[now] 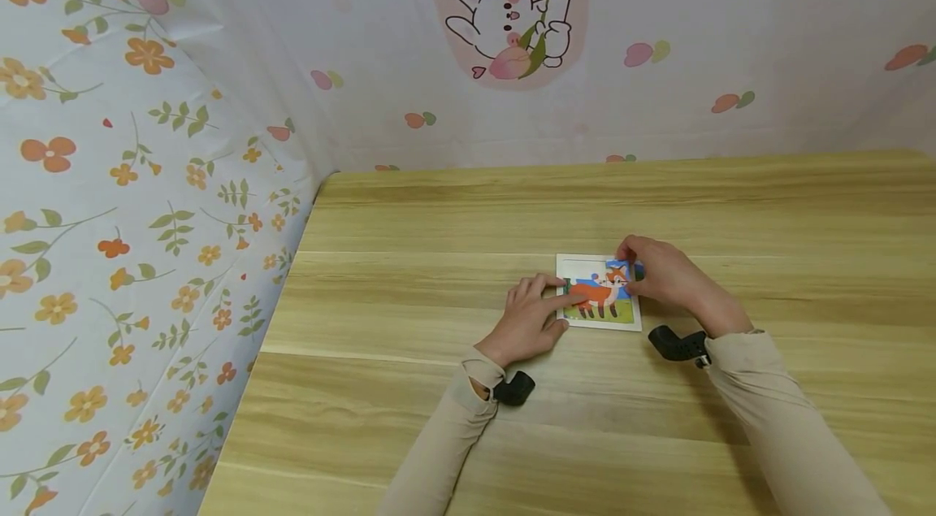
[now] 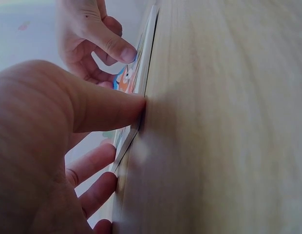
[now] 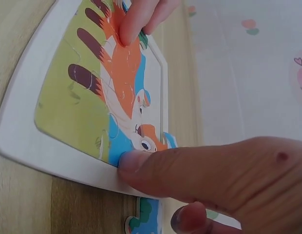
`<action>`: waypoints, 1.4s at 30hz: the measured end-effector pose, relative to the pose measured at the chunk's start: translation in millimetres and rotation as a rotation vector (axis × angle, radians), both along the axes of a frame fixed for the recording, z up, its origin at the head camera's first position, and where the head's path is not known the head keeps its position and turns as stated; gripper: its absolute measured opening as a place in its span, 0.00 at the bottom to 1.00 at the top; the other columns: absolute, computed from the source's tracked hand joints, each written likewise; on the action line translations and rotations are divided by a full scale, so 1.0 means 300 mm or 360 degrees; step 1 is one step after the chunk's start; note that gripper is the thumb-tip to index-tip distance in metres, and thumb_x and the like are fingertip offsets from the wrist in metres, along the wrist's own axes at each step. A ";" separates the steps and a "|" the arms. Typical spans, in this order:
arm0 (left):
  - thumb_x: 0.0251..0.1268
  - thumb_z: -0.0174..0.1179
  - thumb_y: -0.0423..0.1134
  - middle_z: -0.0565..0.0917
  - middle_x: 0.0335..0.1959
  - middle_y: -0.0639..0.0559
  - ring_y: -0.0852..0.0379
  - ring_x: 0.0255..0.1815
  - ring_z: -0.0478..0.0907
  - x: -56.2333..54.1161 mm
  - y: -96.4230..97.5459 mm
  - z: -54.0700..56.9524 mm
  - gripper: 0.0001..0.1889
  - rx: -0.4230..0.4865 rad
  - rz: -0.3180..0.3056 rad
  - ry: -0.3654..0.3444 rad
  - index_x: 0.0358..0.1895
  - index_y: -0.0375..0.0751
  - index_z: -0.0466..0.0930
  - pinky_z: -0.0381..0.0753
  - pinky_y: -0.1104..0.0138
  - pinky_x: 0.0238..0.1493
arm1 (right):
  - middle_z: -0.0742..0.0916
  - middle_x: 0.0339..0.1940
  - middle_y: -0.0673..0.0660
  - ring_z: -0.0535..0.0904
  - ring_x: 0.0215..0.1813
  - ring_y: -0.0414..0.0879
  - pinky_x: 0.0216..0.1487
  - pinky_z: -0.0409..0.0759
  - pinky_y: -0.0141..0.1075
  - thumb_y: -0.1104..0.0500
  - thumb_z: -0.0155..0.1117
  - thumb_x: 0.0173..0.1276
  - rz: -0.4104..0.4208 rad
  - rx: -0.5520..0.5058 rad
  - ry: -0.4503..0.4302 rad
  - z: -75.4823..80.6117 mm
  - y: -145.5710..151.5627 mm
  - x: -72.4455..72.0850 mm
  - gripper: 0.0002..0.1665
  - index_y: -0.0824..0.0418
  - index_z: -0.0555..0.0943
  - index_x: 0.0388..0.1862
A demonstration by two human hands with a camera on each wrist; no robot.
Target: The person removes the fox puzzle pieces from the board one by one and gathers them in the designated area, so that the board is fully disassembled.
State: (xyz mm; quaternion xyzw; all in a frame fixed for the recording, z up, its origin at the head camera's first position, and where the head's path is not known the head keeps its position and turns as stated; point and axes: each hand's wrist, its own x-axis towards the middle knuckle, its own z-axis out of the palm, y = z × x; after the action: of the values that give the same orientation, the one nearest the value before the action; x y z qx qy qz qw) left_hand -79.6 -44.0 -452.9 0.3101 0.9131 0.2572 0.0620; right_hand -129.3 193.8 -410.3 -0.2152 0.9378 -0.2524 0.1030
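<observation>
A fox jigsaw puzzle [image 1: 601,306] lies in a white frame tray [image 3: 24,126], its lower part filled with pieces and its upper left showing bare white. My left hand [image 1: 522,323] rests at the tray's left side, fingers spread. Its index finger presses on the fox's body, and the thumb touches the near edge. At the right side, my right hand [image 1: 669,276] pinches a fox-head puzzle piece [image 1: 617,272], which overlaps the upper border in the head view. The right thumb [image 3: 136,165] lies over its blue part; other fingertips are partly hidden.
A loose blue and green puzzle piece [image 3: 146,217] lies just outside the tray's right edge, under the right hand. The wooden table [image 1: 409,256] meets a printed white cloth [image 1: 366,28] at the back and a floral cloth [image 1: 146,256] at the left.
</observation>
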 end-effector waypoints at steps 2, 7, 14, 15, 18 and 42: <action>0.66 0.53 0.40 0.64 0.63 0.52 0.53 0.59 0.59 0.001 -0.001 0.000 0.22 -0.0001 -0.0001 0.0002 0.63 0.59 0.72 0.57 0.58 0.58 | 0.80 0.36 0.61 0.74 0.37 0.54 0.42 0.73 0.50 0.69 0.73 0.48 0.0003 -0.0003 0.0003 -0.002 0.001 0.002 0.22 0.70 0.74 0.40; 0.66 0.53 0.40 0.64 0.63 0.52 0.53 0.59 0.59 0.002 -0.001 0.002 0.22 0.0008 -0.0012 0.0008 0.63 0.58 0.72 0.57 0.59 0.58 | 0.81 0.35 0.61 0.74 0.35 0.52 0.39 0.73 0.47 0.69 0.72 0.48 0.0000 -0.0013 0.0024 -0.002 0.007 0.005 0.21 0.70 0.75 0.41; 0.66 0.54 0.40 0.64 0.62 0.53 0.54 0.59 0.59 0.000 -0.002 0.003 0.22 -0.0002 -0.0001 0.0019 0.63 0.59 0.72 0.57 0.59 0.57 | 0.81 0.32 0.59 0.73 0.32 0.50 0.35 0.73 0.45 0.69 0.71 0.50 -0.0001 -0.0036 0.0091 -0.002 0.010 0.006 0.17 0.69 0.77 0.39; 0.65 0.54 0.40 0.64 0.62 0.53 0.54 0.59 0.59 0.000 -0.002 0.004 0.22 -0.0001 -0.0003 0.0019 0.63 0.58 0.73 0.57 0.59 0.57 | 0.81 0.32 0.59 0.74 0.32 0.50 0.35 0.73 0.45 0.69 0.71 0.50 -0.0003 -0.0036 0.0098 -0.002 0.010 0.006 0.17 0.69 0.77 0.40; 0.65 0.54 0.40 0.64 0.62 0.52 0.54 0.59 0.59 0.000 -0.002 0.004 0.22 0.0000 -0.0005 0.0017 0.63 0.58 0.72 0.57 0.59 0.57 | 0.81 0.32 0.59 0.74 0.33 0.51 0.36 0.74 0.46 0.68 0.70 0.51 -0.0022 -0.0036 0.0111 -0.005 0.011 0.007 0.17 0.69 0.77 0.40; 0.65 0.56 0.41 0.66 0.61 0.52 0.52 0.59 0.60 -0.006 -0.003 0.010 0.20 0.0016 0.0000 0.0001 0.60 0.58 0.76 0.59 0.58 0.57 | 0.79 0.39 0.66 0.73 0.29 0.50 0.29 0.72 0.41 0.68 0.67 0.53 -0.0208 -0.0088 0.0206 0.004 0.156 0.038 0.19 0.72 0.76 0.45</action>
State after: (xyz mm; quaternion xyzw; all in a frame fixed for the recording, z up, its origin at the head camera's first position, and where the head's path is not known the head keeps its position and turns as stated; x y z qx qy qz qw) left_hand -81.3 -45.0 -450.0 0.3106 0.9118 0.2617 0.0602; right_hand -117.9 240.7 -409.1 -0.1723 0.9471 -0.2700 0.0195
